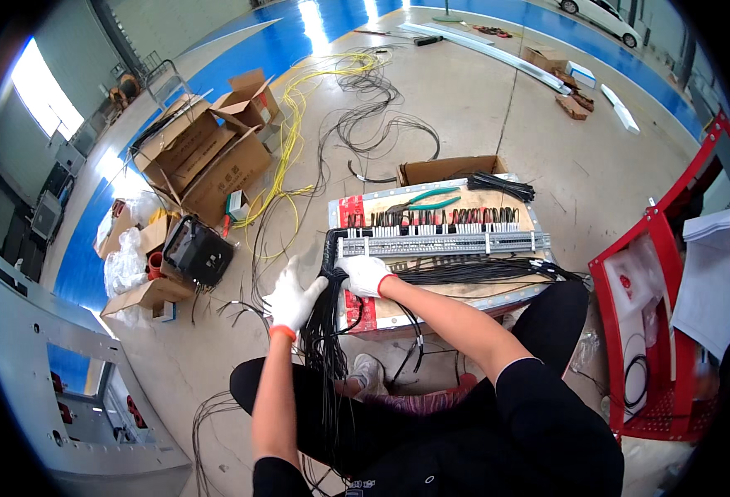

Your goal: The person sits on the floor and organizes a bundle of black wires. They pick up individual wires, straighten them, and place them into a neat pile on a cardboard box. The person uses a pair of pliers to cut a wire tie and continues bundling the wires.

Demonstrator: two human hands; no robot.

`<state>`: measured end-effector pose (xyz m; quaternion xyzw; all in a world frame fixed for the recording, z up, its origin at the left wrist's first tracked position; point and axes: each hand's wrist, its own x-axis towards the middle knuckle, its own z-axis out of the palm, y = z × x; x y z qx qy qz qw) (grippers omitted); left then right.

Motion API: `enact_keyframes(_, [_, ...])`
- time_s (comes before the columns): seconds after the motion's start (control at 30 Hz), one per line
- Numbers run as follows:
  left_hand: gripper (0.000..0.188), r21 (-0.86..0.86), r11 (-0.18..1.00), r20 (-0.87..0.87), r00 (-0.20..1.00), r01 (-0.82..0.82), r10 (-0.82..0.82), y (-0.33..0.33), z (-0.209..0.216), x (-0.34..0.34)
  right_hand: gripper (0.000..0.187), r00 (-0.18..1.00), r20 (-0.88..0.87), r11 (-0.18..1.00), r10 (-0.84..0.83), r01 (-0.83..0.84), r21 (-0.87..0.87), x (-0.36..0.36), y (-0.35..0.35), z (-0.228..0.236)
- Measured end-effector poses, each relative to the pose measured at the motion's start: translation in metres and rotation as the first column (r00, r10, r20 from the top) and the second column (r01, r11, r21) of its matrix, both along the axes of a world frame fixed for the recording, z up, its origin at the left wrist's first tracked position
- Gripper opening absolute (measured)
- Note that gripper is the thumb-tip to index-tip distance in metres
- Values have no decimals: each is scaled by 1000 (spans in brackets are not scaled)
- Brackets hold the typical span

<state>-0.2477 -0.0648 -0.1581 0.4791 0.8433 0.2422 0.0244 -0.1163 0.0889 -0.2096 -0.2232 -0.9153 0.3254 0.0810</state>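
A bundle of black wires (323,327) bends at the left end of a board (456,300) and hangs down toward my lap. My left hand (292,296), in a white glove, is beside the bend, its fingers apart and its thumb reaching to the wires. On the other side, my gloved right hand (363,275) has its fingers closed at the bundle; their tips are partly hidden. Along the board runs a grey terminal strip (439,245) with a row of short wires above it. More black wires (473,271) lie along its near side.
Green-handled pliers (431,199) and a bunch of thin black strips (502,186) lie on the board's far part. Opened cardboard boxes (207,161) stand left, near a black case (199,251). Yellow cable (292,124) trails over the floor. A red metal frame (659,248) stands right.
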Motion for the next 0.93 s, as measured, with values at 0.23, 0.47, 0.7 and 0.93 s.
enact_keyframes(0.23, [85,-128,917,737,655,378,-167,22,-31,-26,30,997,-72,999,-37,37,7,9,-8,9])
enact_keyframes(0.47, [69,-238,971,413,906,5,96,-11,30,55,34,986,-157,992,49,-29,123,32,-18,20])
enact_keyframes(0.7, [39,-136,990,853,514,49,91,-23,19,45,17,982,-187,982,1,34,184,45,-49,30])
enact_keyframes(0.93, [50,-32,999,619,785,18,5,-28,-11,56,30,999,28,980,38,-42,192,46,-52,27])
